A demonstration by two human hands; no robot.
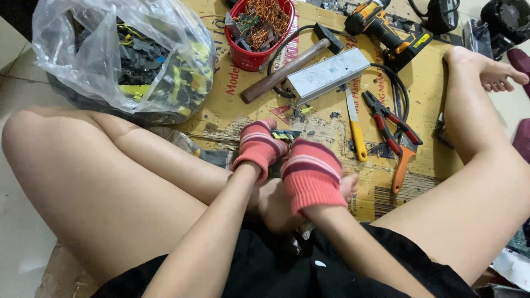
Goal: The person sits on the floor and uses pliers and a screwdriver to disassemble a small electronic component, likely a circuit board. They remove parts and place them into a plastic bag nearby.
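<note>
A small dark electronic part with yellow-green bits sits pinched between both gloved hands, low over the cardboard sheet. The left hand grips its near end; the right hand closes on the other side, though the knit gloves hide the fingertips. A yellow-handled knife lies at two o'clock, red pliers beyond. Judging by the grip, the part could slip from the wool and snap toward the bare legs.

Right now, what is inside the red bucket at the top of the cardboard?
The red bucket holds tangled copper wire and some small dark scrap pieces at its left side. Whatever lies beneath that heap is covered.
</note>
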